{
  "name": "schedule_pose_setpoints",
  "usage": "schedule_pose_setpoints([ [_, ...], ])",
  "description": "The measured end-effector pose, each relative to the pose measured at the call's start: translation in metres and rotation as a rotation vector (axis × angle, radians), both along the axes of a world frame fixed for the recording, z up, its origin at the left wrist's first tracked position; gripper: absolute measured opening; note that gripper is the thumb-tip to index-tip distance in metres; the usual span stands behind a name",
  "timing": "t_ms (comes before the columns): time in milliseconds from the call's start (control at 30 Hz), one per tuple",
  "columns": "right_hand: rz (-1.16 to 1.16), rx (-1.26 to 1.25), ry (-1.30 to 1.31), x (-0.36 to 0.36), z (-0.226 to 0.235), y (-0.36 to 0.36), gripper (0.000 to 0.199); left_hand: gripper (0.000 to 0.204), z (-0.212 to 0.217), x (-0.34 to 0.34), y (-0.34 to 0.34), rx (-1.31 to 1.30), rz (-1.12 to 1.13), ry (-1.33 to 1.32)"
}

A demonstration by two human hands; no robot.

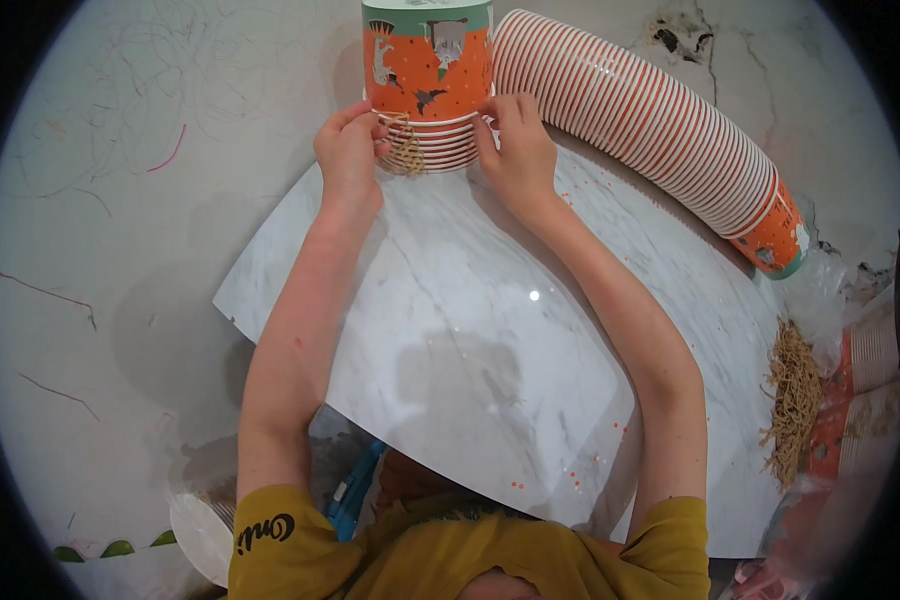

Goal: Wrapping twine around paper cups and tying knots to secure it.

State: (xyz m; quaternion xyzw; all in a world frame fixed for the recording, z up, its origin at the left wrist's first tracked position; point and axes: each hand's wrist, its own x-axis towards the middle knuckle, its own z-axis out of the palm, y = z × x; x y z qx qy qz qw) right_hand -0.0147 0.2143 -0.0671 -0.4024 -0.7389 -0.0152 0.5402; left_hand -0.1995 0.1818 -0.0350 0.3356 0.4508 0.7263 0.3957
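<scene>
1. We see the upright cup stack (428, 85) at twelve o'clock on the bench (100, 250), just past the far edge of the marble-patterned sheet (470, 340); its long axis runs straight up toward us, mouths down
2. Our left hand (348, 150) sits at the stack's nine o'clock side, fingers curled shut around a small bundle of tan twine (403, 148) pressed against the lower rims
3. Our right hand (515, 145) sits at the three o'clock side, fingers partly closed, fingertips (492, 110) touching the rim bands; it seems to hold nothing but the cups' edge
4. Both hands are equally near, one each side, the stack directly between them
5. A long lying row of nested cups (660, 120) curves from one o'clock toward three o'clock, its axis sideways, just beside the right hand
6. Loose twine (795, 400) lies at four o'clock, well apart
</scene>
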Motion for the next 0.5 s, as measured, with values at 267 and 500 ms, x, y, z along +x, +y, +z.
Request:
schedule_pose_setpoints([
  [267, -0.066, 0.426, -0.378, -0.001, 0.003, 0.008, 0.026, 0.026, -0.002, 0.005, 0.001, -0.018, 0.000, 0.023],
  [500, -0.103, 0.451, -0.452, 0.001, 0.004, 0.013, 0.021, 0.018, -0.003, 0.007, -0.002, -0.054, 0.003, 0.068],
])
